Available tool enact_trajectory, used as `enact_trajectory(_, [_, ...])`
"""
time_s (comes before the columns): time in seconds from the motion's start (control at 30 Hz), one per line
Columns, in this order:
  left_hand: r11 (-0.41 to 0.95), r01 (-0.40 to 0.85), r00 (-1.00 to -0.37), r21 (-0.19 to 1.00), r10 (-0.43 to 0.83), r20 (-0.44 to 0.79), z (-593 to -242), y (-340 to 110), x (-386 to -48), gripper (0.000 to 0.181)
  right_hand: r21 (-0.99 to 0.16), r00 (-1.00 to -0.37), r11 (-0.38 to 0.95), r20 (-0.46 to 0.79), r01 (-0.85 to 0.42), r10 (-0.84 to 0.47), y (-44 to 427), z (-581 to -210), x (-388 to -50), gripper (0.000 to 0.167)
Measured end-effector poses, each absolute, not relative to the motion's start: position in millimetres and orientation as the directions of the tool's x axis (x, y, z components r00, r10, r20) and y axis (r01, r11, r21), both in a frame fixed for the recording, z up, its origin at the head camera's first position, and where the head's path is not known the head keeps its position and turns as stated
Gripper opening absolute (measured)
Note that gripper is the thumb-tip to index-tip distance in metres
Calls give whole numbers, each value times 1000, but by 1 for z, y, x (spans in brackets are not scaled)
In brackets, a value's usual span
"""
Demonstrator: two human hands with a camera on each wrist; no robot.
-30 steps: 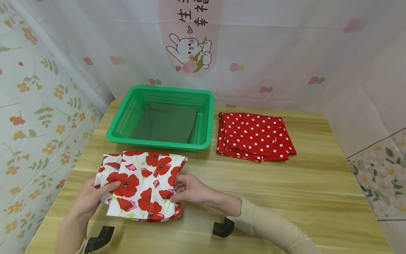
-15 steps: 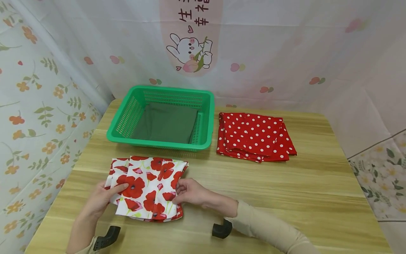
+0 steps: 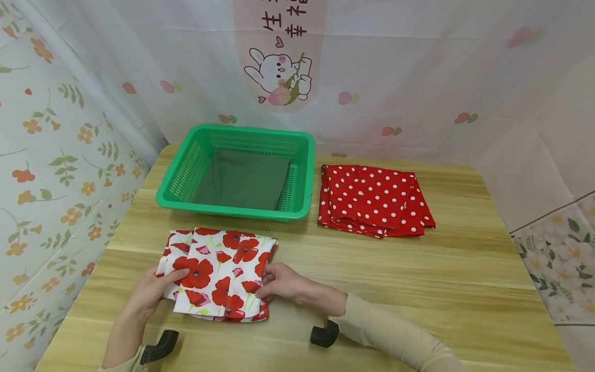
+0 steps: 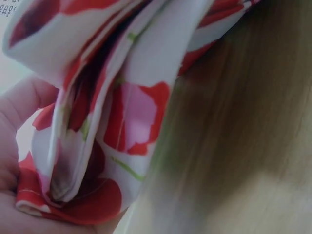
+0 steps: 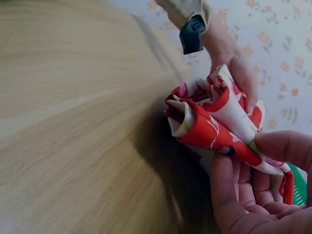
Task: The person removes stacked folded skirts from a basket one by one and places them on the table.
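A folded white cloth with red poppies (image 3: 218, 279) is held between both hands near the front left of the table. My left hand (image 3: 151, 292) grips its left edge, thumb on top and the other fingers underneath. On the opposite edge, my right hand (image 3: 283, 281) pinches the layers between thumb and fingers. Several stacked folds of the poppy cloth (image 4: 136, 117) show in the left wrist view. From the right wrist view, the cloth (image 5: 209, 126) appears raised off the wood, with a shadow below it.
Behind the cloth stands a green plastic basket (image 3: 232, 211) with a folded dark green cloth (image 3: 246, 181) inside. To its right lies a folded red polka-dot cloth (image 3: 372, 199). Patterned curtains (image 3: 409, 77) border the wooden table (image 3: 395, 279) at the back and sides.
Over the last second, the poppy cloth has shifted slightly to the right, the left hand moving along with it. The right hand keeps its pinch and has moved a little right. Basket and polka-dot cloth stay put.
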State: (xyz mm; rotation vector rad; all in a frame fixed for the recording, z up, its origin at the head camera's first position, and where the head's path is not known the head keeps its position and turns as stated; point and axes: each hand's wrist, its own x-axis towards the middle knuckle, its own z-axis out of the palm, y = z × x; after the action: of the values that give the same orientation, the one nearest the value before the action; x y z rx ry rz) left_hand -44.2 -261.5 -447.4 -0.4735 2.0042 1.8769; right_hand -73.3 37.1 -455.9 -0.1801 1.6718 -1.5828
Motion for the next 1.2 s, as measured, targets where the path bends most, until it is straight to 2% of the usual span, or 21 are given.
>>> enact_trajectory(0.13, [106,-515,-856,851,-23,-516,-449,-262,-45,55,-876,-648,207,-464,435,-603,38,-461,-74,25])
enact_trajectory(0.27, [211,-540,-839,815,-67,-540,-450,-264,-46,67,-859,-634,223,-495,461,-595,39,-465,-74,21])
enact_trajectory(0.57, [480,-502,-856,720,-158,-491,-453,-268,-44,65,-830,-625,305,-553,466,-550,44,-469,-77,14])
enact_trajectory(0.8, [690,-424,-882,586,-169,-439,-449,-267,-46,72,-813,-610,382,-583,440,-536,47,-469,-78,21])
enact_trajectory(1.2, [800,-382,-899,462,-206,-386,-442,-261,-46,71,-814,-653,474,-564,336,-505,51,-470,-82,30])
